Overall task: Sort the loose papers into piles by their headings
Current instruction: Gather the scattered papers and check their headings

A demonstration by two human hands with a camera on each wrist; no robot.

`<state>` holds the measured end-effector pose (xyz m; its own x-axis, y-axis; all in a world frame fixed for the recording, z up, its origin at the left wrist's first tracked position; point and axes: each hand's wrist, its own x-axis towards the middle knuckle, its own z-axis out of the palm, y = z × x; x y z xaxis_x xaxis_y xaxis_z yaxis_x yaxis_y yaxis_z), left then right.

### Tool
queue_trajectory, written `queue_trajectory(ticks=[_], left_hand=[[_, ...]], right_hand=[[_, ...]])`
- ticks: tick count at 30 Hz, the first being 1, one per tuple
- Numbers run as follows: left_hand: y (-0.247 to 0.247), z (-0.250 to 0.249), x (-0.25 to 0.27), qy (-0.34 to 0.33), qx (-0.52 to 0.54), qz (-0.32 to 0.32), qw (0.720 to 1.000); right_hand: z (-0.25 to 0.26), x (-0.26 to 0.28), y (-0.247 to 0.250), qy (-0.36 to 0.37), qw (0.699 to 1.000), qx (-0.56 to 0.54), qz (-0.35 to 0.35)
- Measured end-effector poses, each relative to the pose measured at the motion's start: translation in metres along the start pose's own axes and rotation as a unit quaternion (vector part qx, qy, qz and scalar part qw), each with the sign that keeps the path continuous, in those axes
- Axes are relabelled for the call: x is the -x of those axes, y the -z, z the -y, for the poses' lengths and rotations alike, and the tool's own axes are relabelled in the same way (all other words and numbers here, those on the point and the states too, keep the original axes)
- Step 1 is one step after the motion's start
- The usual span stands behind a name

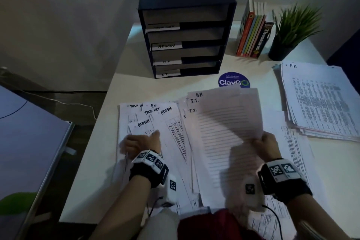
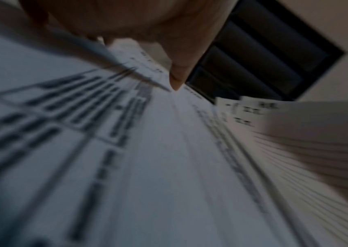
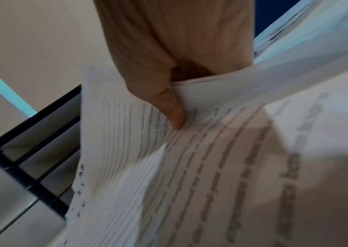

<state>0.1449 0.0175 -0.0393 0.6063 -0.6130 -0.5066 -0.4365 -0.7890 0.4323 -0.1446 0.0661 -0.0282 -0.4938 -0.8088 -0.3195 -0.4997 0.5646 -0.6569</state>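
Papers (image 1: 175, 132): right hand (image 1: 266, 145) pinches one, left hand (image 1: 143, 142) seemingly flat.

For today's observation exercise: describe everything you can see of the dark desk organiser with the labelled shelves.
The organiser is a dark, box-shaped unit with four stacked open shelves, grey inside and looking empty. White handwritten strips mark the shelf fronts; ADMIN and I.T. are legible. It stands upright at the back of the pale desk, beyond the spread papers; neither hand touches it.

Upright books (image 1: 253, 33) beside potted plant (image 1: 288, 31), round ClayGo sticker (image 1: 233, 82) on desk (image 1: 101, 154)
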Motion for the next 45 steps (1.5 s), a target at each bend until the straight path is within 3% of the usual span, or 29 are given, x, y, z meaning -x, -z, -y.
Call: queue_trajectory(ticks=[4,9,12,18,20,24,28,31,36,38,40,42,45], left_hand=[[0.006,0.001,-0.013,-0.014,0.03,-0.016,0.999],[-0.005,-0.014,-0.015,-0.145,0.073,0.051,0.985],[-0.013,-0.015,-0.016,-0.187,0.132,0.07,0.971],[-0.003,-0.007,-0.024,-0.177,0.187,0.196,0.946],[0.001,-0.008,-0.021,-0.198,0.147,0.186,0.951],[0.022,-0.037,0.001,-0.3,0.116,0.079,0.944],[0.065,-0.083,0.028,-0.458,0.101,-0.012,0.883],[0.102,-0.111,0.041,-0.543,0.127,-0.042,0.829],[0.148,-0.14,0.065,-0.618,0.166,-0.029,0.768],[0.158,-0.145,0.074,-0.653,0.169,-0.015,0.738],[0.167,-0.151,0.08,-0.664,0.188,0.007,0.723],[0.179,-0.158,0.09,-0.653,0.244,0.035,0.716],[0.197,-0.168,0.108,-0.661,0.355,0.081,0.656]], right_hand=[[-0.011,-0.009,0.001,-0.009,0.999,0.026,0.034],[-0.003,-0.008,-0.017,-0.011,0.997,-0.004,0.077],[0.007,-0.003,-0.031,-0.007,0.994,-0.022,0.102],[0.022,0.007,-0.065,0.05,0.989,-0.015,0.136],[0.023,0.009,-0.07,0.075,0.988,0.001,0.132],[0.013,0.004,-0.069,0.101,0.992,-0.001,0.068],[0.006,0.001,-0.059,0.091,0.994,-0.035,0.059],[-0.002,-0.004,-0.06,0.078,0.994,-0.047,0.064],[0.027,-0.007,-0.039,0.081,0.983,-0.063,0.154],[0.06,-0.014,-0.016,0.135,0.976,-0.124,0.12],[0.102,-0.014,0.013,0.207,0.947,-0.234,0.075],[0.143,-0.005,0.041,0.259,0.908,-0.319,0.08],[0.182,0.003,0.072,0.32,0.852,-0.407,0.077]])
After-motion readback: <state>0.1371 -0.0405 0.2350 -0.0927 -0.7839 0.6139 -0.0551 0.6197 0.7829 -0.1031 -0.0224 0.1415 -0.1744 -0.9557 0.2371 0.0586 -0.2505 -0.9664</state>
